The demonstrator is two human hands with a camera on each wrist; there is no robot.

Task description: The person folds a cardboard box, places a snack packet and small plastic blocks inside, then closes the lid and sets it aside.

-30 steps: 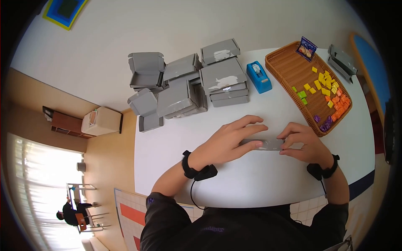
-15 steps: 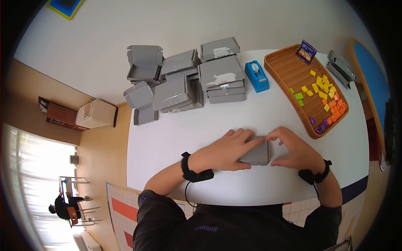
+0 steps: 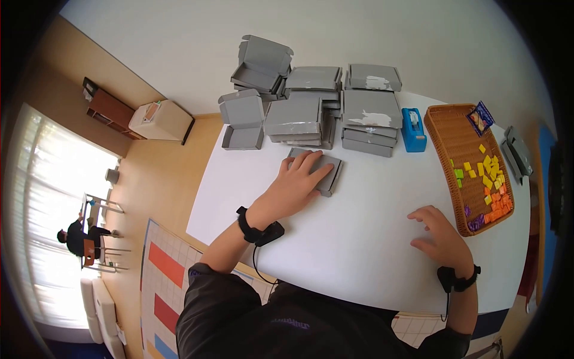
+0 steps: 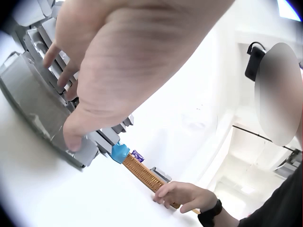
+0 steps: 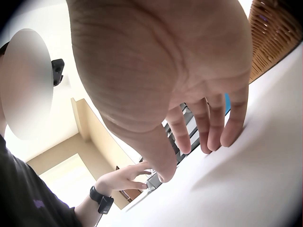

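My left hand (image 3: 290, 186) lies over a small closed grey cardboard box (image 3: 330, 180) on the table, just in front of the stacked boxes. Its fingers spread across the lid toward the far edge, while the thumb (image 4: 73, 135) sits against the near side, holding the box from above. Part of the lid is hidden beneath the palm. Clear tape shines on the side of that box in the left wrist view. My right hand (image 3: 441, 238) hovers over the table's right side, near the wicker basket (image 3: 439, 140), with loosely bent fingers and nothing in them.
Stacked grey boxes (image 3: 293, 119) stand along the back, two with lids up at the left. A blue tape dispenser (image 3: 414, 134) stands between them and the basket, which holds yellow, orange, green and purple pieces and a dark packet (image 3: 480, 118). Another grey box (image 3: 517, 152) lies beyond.
The grey box was tilted up between both hands, then laid flat. My left hand has moved it left and back toward the stacks; my right hand has let go and drawn away.
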